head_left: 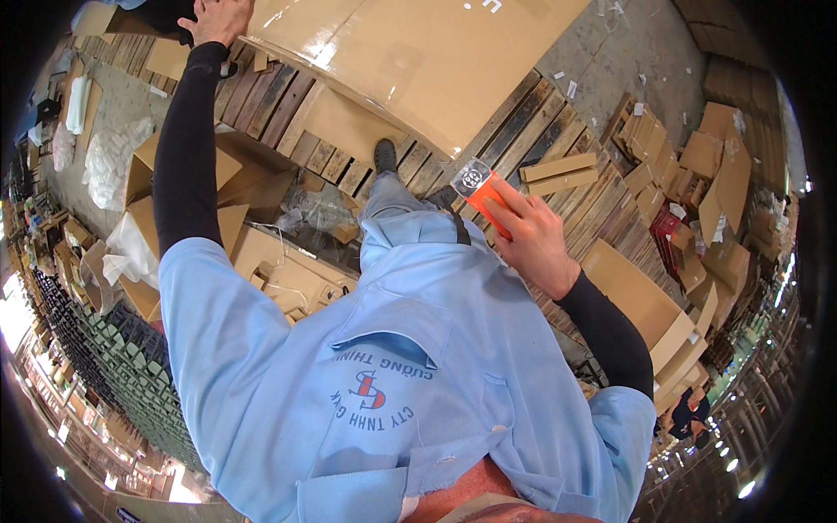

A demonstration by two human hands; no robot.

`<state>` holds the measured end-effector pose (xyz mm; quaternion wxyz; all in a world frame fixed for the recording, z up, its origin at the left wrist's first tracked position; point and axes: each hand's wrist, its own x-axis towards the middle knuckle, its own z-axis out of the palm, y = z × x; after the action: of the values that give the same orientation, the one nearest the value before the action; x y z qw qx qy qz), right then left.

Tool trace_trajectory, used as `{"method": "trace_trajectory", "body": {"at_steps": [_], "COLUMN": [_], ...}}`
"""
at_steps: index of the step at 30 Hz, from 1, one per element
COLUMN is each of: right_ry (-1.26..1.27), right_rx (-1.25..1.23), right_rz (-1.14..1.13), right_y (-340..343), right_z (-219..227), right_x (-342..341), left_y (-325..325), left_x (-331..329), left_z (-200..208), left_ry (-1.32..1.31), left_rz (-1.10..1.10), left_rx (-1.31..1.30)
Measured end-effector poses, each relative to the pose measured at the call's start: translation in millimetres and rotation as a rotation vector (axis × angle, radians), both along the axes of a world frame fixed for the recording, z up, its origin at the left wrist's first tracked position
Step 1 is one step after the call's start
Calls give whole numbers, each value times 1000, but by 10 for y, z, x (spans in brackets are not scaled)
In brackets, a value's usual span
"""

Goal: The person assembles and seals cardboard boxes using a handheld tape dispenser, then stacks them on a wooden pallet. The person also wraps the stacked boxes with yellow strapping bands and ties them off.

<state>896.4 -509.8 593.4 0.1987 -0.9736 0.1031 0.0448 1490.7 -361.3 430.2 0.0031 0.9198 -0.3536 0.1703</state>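
Observation:
A large brown cardboard box [410,65] with glossy tape along it stands ahead of me on wooden pallets. My left hand [220,19] reaches to its far left corner, fingers spread, and seems to rest against the edge. Nothing shows in that hand. Below the box's near right corner, my right hand [536,235] is closed around an orange hand tool [490,202] with a clear end and a dark round mark. The tool's exact kind is not plain. It points up and left toward the box, apart from its corner.
Wooden pallet slats [558,131] run under and beside the box. An opened carton [235,166] stands at left, near crumpled clear plastic [118,166]. Flattened cardboard [724,166] is heaped at right. Two cardboard strips [560,174] lie on the slats. Another person [689,414] is far right.

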Motion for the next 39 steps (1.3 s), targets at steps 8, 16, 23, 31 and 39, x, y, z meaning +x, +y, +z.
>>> {"method": "trace_trajectory", "body": {"at_steps": [8,16,23,31,39], "right_ry": [303,692,465,-433,-702], "right_rx": [-264,-299,-6,706,1011], "right_rz": [360,428,-381,-733,-610], "right_y": [165,-266,-1564,-1849,-1767], "right_z": [220,-626,-593,-172,-678], "right_x": [895,392,-305,314,1706], "left_y": [-713,-955,-962,-1009,-1081], "left_x": [-2538,-3853,-4147,-4362,-4488], "left_z": [608,791,547,283,265], "left_ry": [6,473,449,399,626], "left_rz": [-439,-324,-164,-20,179], "left_rx": [-505,-723,-840,-1067,-1400]}}
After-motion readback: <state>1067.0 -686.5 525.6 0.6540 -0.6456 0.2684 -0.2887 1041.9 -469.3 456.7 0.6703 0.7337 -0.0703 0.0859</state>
